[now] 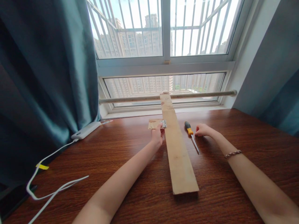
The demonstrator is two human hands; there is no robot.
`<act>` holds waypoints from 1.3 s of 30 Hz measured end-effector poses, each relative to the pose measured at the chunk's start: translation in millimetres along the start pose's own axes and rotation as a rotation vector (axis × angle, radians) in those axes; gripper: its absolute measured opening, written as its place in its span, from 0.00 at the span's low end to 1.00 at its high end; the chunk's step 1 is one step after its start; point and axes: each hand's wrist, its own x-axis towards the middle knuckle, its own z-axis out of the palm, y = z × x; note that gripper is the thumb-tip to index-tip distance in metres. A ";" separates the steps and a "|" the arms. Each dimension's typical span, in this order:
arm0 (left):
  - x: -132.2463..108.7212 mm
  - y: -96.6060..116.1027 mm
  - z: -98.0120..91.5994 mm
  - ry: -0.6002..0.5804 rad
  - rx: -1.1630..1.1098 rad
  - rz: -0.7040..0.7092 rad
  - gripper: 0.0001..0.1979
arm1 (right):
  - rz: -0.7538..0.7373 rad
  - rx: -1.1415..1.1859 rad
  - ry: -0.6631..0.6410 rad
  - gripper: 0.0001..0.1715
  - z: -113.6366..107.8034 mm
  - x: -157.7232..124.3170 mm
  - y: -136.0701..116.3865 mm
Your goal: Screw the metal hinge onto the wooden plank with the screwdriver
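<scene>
A long pale wooden plank (178, 149) lies lengthwise on the table, its far end by the rail at the window. Against its left edge, my left hand (158, 135) is closed on a small wooden board (153, 123), thumb on top. A metal hinge (164, 123) sits where this board meets the plank. To the right of the plank lies a screwdriver (190, 130) with a black and yellow handle, its tip pointing towards me. Just beyond it, my right hand (203, 130) hovers or rests low with curled, closed fingers; what they hold, if anything, is hidden.
A white power strip (86, 130) lies at the left by the dark blue curtain (77, 62). Its white cable (50, 152) loops over the left of the brown table (130, 196). A horizontal rail (201, 95) crosses in front of the barred window.
</scene>
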 end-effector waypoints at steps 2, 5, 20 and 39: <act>-0.1 0.3 0.1 0.004 0.007 -0.003 0.04 | 0.066 0.036 -0.029 0.03 0.5 -1.4 0.7; -0.3 0.8 -0.1 -0.002 0.013 0.001 0.04 | 0.148 0.069 -0.050 0.04 -1.0 -6.1 -0.3; 0.8 0.7 -1.3 0.003 0.029 -0.007 0.03 | 0.231 0.017 -0.097 0.09 -20.4 -25.4 -1.0; 2.4 0.0 -1.7 -0.007 0.039 -0.017 0.03 | 0.077 -0.122 -0.093 0.12 -32.8 -24.3 19.2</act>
